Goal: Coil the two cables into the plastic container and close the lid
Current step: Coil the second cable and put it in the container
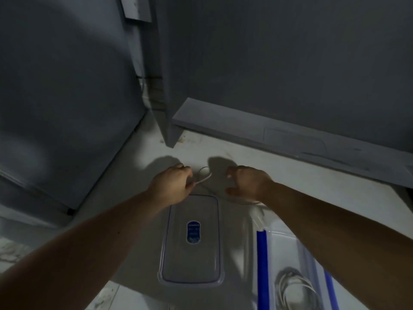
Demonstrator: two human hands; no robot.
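A thin white cable (pixel 204 177) loops on the pale floor between my hands. My left hand (pixel 173 184) is closed around one end of it. My right hand (pixel 245 183) grips the cable's other stretch, which trails away under the wrist. Just below the hands lies the clear lid (pixel 192 240) with a blue label, flat on the floor. At the lower right stands the clear plastic container (pixel 261 253) with blue clips. Inside it rests a coiled white cable (pixel 292 287), partly hidden by my right forearm.
A grey cabinet (pixel 279 63) with a low plinth ledge (pixel 268 135) rises right behind the hands. Another grey panel (pixel 62 97) stands to the left, its lower edge close to my left forearm. Marbled tile (pixel 13 253) shows at the bottom left.
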